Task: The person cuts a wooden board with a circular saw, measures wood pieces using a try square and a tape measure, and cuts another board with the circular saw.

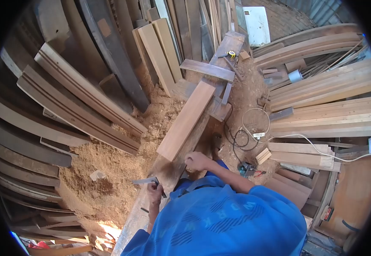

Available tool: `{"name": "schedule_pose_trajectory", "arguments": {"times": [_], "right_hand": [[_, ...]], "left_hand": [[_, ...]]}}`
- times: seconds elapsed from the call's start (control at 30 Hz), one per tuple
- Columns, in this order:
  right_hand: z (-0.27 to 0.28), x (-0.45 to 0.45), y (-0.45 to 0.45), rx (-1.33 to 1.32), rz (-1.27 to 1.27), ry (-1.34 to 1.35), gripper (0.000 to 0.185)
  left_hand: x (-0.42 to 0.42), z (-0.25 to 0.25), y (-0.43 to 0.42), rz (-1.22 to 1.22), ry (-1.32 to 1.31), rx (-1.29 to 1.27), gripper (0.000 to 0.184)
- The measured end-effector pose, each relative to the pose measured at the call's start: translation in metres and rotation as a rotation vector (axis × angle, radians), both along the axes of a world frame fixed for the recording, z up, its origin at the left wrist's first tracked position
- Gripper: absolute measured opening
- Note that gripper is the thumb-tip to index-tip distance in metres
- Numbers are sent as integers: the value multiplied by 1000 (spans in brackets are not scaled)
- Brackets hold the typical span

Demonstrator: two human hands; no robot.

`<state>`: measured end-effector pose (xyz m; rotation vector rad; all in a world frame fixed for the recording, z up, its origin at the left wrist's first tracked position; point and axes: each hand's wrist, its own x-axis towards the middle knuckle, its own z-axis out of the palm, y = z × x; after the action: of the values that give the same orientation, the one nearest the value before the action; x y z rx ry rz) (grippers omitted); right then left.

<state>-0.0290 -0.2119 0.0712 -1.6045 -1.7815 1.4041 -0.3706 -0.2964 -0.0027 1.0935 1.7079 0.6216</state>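
My left hand (pixel 154 193) is closed around a try square (pixel 145 181), low over the left edge of the bench (pixel 132 219). The square's pale blade points left, and its dark handle shows beside my fingers. My right hand (pixel 197 161) is closed in a fist, just right of the near end of a planed wooden board (pixel 187 121). Whatever it may hold is hidden. The board lies lengthwise on the bench, pointing away from me. Beyond its far end, a darker plank (pixel 206 71) lies crosswise.
A tape measure (pixel 231 54) rests at the bench's far end. On the floor at right are a power tool (pixel 247 170) and a looped cable (pixel 243 128). Stacked lumber (pixel 326 85) stands right, more boards (pixel 79 94) lean left. Sawdust (pixel 104 170) covers the ground.
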Motion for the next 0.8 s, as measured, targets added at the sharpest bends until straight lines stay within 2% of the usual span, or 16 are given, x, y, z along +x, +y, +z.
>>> {"name": "schedule_pose_trajectory", "arguments": {"times": [0.03, 0.07, 0.1, 0.17, 0.23, 0.27, 0.37, 0.4, 0.43, 0.5, 0.6, 0.7, 0.73, 0.8], "right_hand": [[-3, -1, 10, -4, 44, 62, 37], [2, 0, 20, -14, 25, 173, 36], [14, 1, 29, -26, 8, 290, 36], [14, 5, 55, -68, -57, 474, 35], [1, 15, 79, -139, -171, 603, 35], [25, 42, 95, -117, -204, 427, 27], [24, 115, 130, -123, -330, 402, 21], [15, 136, 137, -146, -426, 530, 21], [7, 156, 143, -172, -521, 655, 20], [-8, 200, 157, -97, -634, 533, 19], [-17, 257, 185, -81, -832, 426, 18], [-45, 284, 214, -105, -1030, 446, 19], [-55, 288, 222, -112, -1095, 467, 20], [-69, 288, 233, -163, -1098, 473, 21]], "left_hand": [[15, 14, 14, 99, -232, 13, 29], [40, 44, 35, 84, -255, 49, 23], [45, 9, 50, 28, -189, 93, 26], [118, 57, 92, 43, -276, 273, 26], [180, 82, 131, -30, -225, 230, 27], [211, 87, 149, -50, -236, 277, 28], [295, 98, 196, -150, -163, 334, 32], [316, 109, 212, -207, -132, 194, 41], [330, 105, 227, -300, -23, 345, 45], [354, 92, 255, -486, 190, 645, 55], [381, 71, 293, -425, 593, 524, 70], [381, 6, 314, -388, 860, 460, 75], [385, -3, 318, -394, 971, 516, 75], [388, -2, 318, -395, 920, 430, 74]]}}
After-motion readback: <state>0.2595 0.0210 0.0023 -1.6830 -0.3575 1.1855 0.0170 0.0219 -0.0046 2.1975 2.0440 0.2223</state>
